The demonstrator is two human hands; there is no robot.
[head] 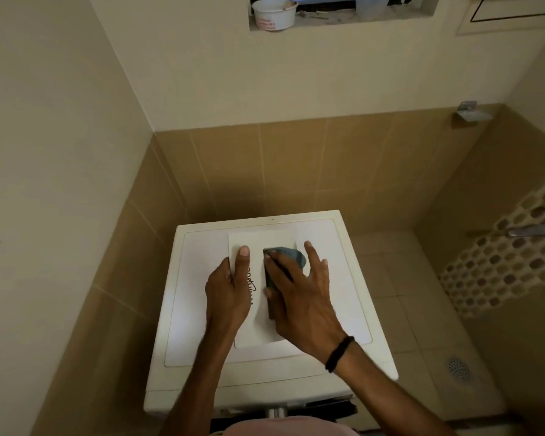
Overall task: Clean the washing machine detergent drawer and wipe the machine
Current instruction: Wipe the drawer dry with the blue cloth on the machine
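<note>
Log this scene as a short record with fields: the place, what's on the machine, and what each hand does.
place: tiled room, machine by the wall
on machine: white sheet with script writing
left hand: holds the sheet's left edge, thumb on top
right hand: fingers spread, presses a blue cloth on the sheet
right wrist: black band
window sill: white tub

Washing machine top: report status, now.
Left hand holds white sheet by its edge, thumb on top. Right hand flat, pressing blue-grey cloth onto sheet. Sheet lies across washing machine top. Detergent drawer out of view.
</note>
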